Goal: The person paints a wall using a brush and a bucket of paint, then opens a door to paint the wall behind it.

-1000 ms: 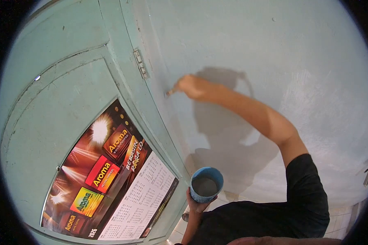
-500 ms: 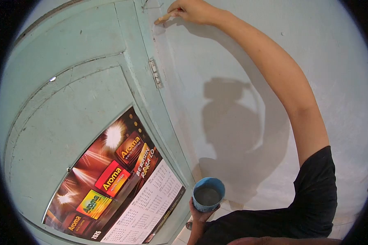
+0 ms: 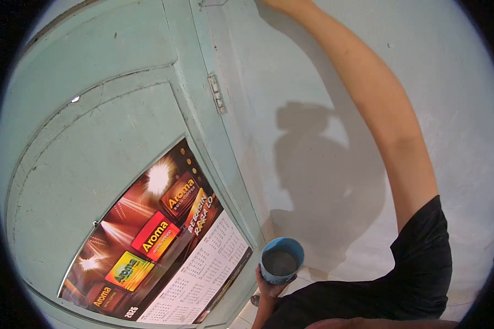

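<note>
In the head view, a pale green door (image 3: 93,142) fills the left side, with a calendar (image 3: 164,236) hung low on it. The calendar's lower right corner comes near the cup, so a bump or splash could stain the paper. Next come a worn hinge (image 3: 217,94) and a thin metal fitting (image 3: 213,3) at the top edge. The fitting juts out near the door's edge and could snag fingers working close to it.

Low in the middle, the left hand (image 3: 269,289) is wrapped around the bottom of a blue cup (image 3: 282,262), which holds something grey. This one hand appears to be its only support; if the wrist tips or the fingers slip while attention is up high, the grey stuff could spill onto the tiled floor (image 3: 246,316) or the black sleeve (image 3: 422,236).

The right hand (image 3: 275,3) is almost wholly cut off by the top edge, so I cannot tell whether it grips anything. Its arm reaches high along the pale wall (image 3: 450,131), and the long stretch could cost steadiness. A broad shadow (image 3: 307,164) lies across the wall below the raised arm and could hide patches of the surface. Farther right are a small dark mark (image 3: 389,45) and, at the edge, something dark and unclear.
</note>
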Motion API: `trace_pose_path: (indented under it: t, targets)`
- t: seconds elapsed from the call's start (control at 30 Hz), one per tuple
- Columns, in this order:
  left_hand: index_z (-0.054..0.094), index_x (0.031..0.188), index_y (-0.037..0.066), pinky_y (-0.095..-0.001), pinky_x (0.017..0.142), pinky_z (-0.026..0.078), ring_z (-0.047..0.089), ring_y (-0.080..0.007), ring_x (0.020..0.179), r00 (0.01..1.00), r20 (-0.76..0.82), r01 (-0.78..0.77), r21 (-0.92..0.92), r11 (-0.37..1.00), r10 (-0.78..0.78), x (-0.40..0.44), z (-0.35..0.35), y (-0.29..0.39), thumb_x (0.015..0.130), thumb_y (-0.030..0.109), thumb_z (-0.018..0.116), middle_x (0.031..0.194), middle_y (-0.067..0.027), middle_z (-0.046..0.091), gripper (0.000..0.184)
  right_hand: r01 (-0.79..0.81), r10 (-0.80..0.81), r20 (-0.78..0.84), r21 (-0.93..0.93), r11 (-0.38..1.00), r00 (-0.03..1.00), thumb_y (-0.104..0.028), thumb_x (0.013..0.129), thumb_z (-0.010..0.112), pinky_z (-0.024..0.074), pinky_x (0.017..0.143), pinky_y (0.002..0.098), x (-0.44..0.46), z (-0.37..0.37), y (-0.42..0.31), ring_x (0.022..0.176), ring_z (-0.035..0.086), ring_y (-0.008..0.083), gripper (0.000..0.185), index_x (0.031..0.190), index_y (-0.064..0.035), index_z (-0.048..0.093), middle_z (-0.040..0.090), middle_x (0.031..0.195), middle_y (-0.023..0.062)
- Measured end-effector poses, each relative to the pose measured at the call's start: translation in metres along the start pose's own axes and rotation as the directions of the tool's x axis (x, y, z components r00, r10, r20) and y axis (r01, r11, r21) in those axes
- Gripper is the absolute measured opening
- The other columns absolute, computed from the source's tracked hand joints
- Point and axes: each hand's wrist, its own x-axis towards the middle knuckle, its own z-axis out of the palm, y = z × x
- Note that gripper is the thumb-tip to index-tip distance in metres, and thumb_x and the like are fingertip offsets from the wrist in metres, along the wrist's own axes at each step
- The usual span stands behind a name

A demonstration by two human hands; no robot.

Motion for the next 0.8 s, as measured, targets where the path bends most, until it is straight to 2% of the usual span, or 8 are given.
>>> trace_pose_path:
  t: [0.03, 0.1, 0.2, 0.3, 0.37, 0.43, 0.57, 0.8]
  targets:
    - [0.039, 0.153, 0.020, -0.0714, 0.106, 0.035, 0.037, -0.0437, 0.142, 1.000, 0.018, 0.007, -0.041, 0.999, -0.006, 0.003, -0.005, 0.001, 0.090, 0.072, 0.043, 0.158, -0.0161, 0.037, 0.082, 0.019, -0.024, -0.056, -0.078, 0.997, 0.998, -0.005, 0.083, 0.065, 0.0534, 0.074, 0.0433, -0.013, 0.005, -0.004, 0.084, 0.069, 0.0412, 0.018, 0.096, 0.0028, 0.074, 0.068, 0.091, 0.0277]
    - [0.038, 0.154, 0.021, -0.0722, 0.104, 0.035, 0.037, -0.0433, 0.142, 1.000, 0.010, -0.010, 0.019, 1.000, 0.010, 0.000, 0.001, 0.002, 0.089, 0.074, 0.044, 0.159, -0.0159, 0.036, 0.084, -0.124, 0.124, 0.019, 0.297, 0.947, 0.992, -0.004, 0.086, 0.060, 0.0528, 0.077, 0.0422, -0.045, 0.012, -0.034, 0.089, 0.069, 0.0412, 0.020, 0.099, 0.0016, 0.074, 0.068, 0.095, 0.0282]
    - [0.036, 0.155, 0.023, -0.0754, 0.097, 0.044, 0.038, -0.0472, 0.141, 0.992, 0.124, 0.034, -0.264, 0.964, -0.001, 0.006, -0.014, -0.003, 0.089, 0.069, 0.054, 0.159, -0.0159, 0.034, 0.082, -0.116, 0.119, -0.002, 0.207, 0.971, 0.993, 0.006, 0.080, 0.053, 0.0534, 0.088, 0.0448, -0.099, 0.037, -0.050, 0.099, 0.067, 0.0414, 0.041, 0.115, -0.0035, 0.071, 0.070, 0.104, 0.0247]
    - [0.036, 0.155, 0.023, -0.0760, 0.096, 0.044, 0.039, -0.0466, 0.141, 0.993, 0.113, 0.014, -0.291, 0.957, 0.020, 0.004, -0.005, -0.006, 0.088, 0.070, 0.056, 0.159, -0.0162, 0.034, 0.084, -0.098, 0.104, -0.024, 0.163, 0.982, 0.994, 0.011, 0.082, 0.049, 0.0536, 0.094, 0.0454, -0.165, 0.056, -0.073, 0.108, 0.065, 0.0407, 0.055, 0.132, -0.0081, 0.063, 0.067, 0.121, 0.0239]
    - [0.035, 0.155, 0.023, -0.0763, 0.096, 0.044, 0.039, -0.0468, 0.140, 0.994, 0.105, 0.006, -0.253, 0.967, 0.021, 0.004, -0.003, -0.006, 0.088, 0.070, 0.056, 0.159, -0.0163, 0.034, 0.085, -0.263, 0.252, 0.079, 0.209, 0.942, 0.965, 0.008, 0.088, 0.049, 0.0531, 0.095, 0.0455, -0.214, 0.058, -0.103, 0.109, 0.064, 0.0418, 0.053, 0.138, -0.0059, 0.056, 0.064, 0.125, 0.0251]
    - [0.035, 0.155, 0.022, -0.0766, 0.095, 0.044, 0.039, -0.0469, 0.140, 0.995, 0.098, 0.001, -0.209, 0.978, 0.020, 0.002, -0.004, -0.007, 0.088, 0.070, 0.057, 0.159, -0.0164, 0.033, 0.085, -0.410, 0.376, 0.232, 0.119, 0.904, 0.897, 0.004, 0.093, 0.049, 0.0529, 0.095, 0.0457, -0.274, 0.074, -0.113, 0.106, 0.064, 0.0435, 0.044, 0.136, -0.0016, 0.055, 0.064, 0.123, 0.0263]
    - [0.034, 0.155, 0.021, -0.0773, 0.095, 0.044, 0.039, -0.0483, 0.140, 0.995, 0.096, 0.017, -0.239, 0.971, 0.006, 0.004, -0.006, -0.010, 0.087, 0.071, 0.057, 0.159, -0.0172, 0.033, 0.088, -0.368, 0.345, 0.166, 0.134, 0.920, 0.924, 0.009, 0.090, 0.053, 0.0582, 0.082, 0.0438, -0.374, 0.082, -0.148, 0.094, 0.068, 0.0408, 0.037, 0.127, 0.0061, 0.058, 0.069, 0.106, 0.0245]
    - [0.032, 0.156, 0.020, -0.0784, 0.098, 0.041, 0.038, -0.0497, 0.141, 0.989, 0.144, 0.058, -0.263, 0.963, -0.020, 0.009, -0.015, -0.012, 0.088, 0.070, 0.057, 0.160, -0.0177, 0.030, 0.088, -0.342, 0.299, 0.451, 0.015, 0.939, 0.841, 0.007, 0.084, 0.059, 0.0585, 0.085, 0.0417, -0.482, 0.057, -0.178, 0.100, 0.068, 0.0378, 0.038, 0.122, 0.0097, 0.058, 0.066, 0.117, 0.0276]
